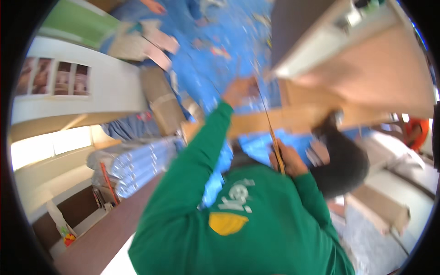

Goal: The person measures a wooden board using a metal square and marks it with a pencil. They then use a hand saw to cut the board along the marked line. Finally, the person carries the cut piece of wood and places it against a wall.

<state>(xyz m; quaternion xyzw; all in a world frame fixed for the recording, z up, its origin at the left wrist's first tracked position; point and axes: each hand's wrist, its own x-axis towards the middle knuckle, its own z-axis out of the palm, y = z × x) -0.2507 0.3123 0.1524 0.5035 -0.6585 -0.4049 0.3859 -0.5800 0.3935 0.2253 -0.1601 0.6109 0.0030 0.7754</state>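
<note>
Motion blurs much of the view. My right hand [292, 158], in a green sleeve, is closed on the lower end of a long, thin yellow-and-dark strip [270, 130], which looks like a tape measure. The strip slants up to my left hand [240, 89], whose smeared fingers are at its upper end; their grip is unclear. Behind the strip runs a wooden board [293, 120], beside a pale pinkish cabinet panel [366, 73].
Blue sheeting [206, 46] covers the floor, with cardboard [158, 98] on it. Rolled translucent material [140, 167] lies left. A dark rounded shape [341, 165] is at right. Another person's hand [153, 7] shows at top, and someone in orange [415, 133] at far right.
</note>
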